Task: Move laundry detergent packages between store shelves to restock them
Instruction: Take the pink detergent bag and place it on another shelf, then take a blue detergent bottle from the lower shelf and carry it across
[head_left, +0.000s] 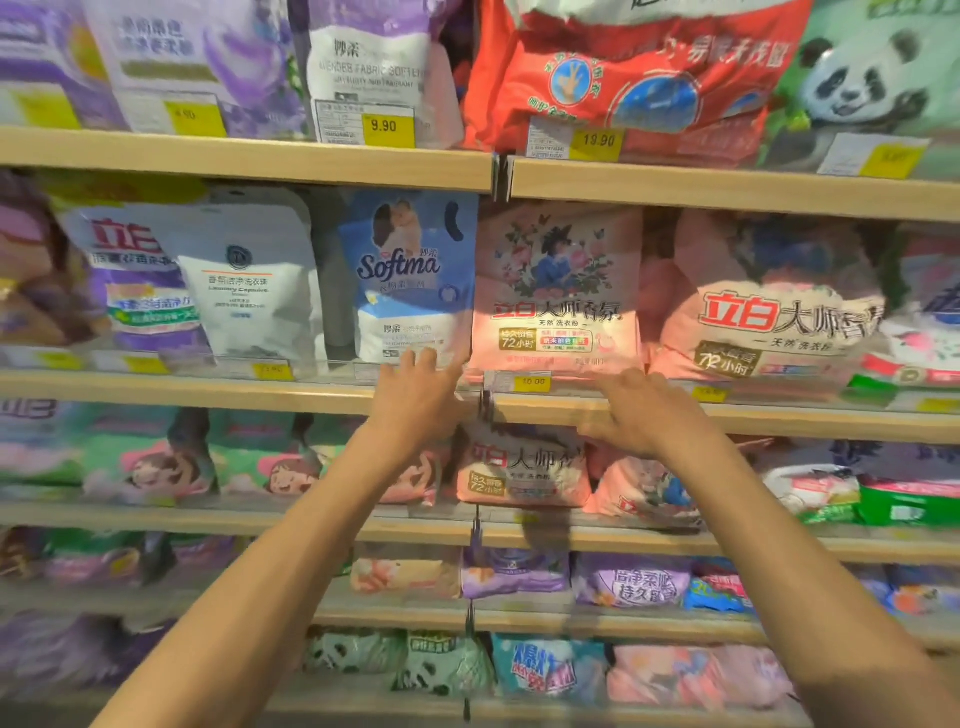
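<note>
Detergent aisle, middle shelf: both hands raised to the pink detergent bag (556, 291)

Pink detergent bag stands upright on the wooden shelf (208, 391), between a blue Softma bag (410, 275) on its left and a second pink bag (769, 312) on its right; yellow price tag (532, 383) just below it. Left hand (415, 397): fingers straight and apart, tips at the bag's lower left corner, contact unclear. Right hand (641, 410): fingers loosely bent over the shelf edge under the bag's lower right corner — gripping nothing
</note>
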